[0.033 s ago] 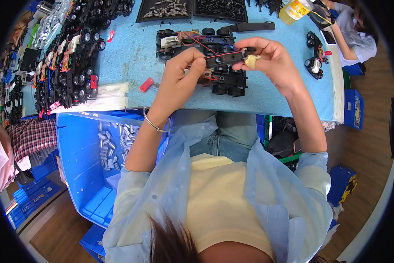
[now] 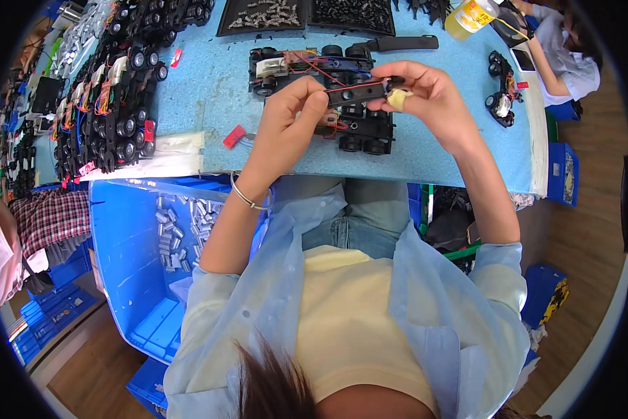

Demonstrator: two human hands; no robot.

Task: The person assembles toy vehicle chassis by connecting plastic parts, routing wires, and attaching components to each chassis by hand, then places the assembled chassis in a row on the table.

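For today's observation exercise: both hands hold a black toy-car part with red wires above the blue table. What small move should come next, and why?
Probably the left hand should tuck the red wire against the black part, while the right hand steadies its other end. The wire lies loose along the part and both hands already pinch it.

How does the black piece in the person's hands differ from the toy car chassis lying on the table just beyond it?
The black piece is a slim bar held in the air by both hands; the chassis lies flat on the blue table. The black piece shows no wheels; the chassis has several black wheels and a white part. Both are black with red wires.
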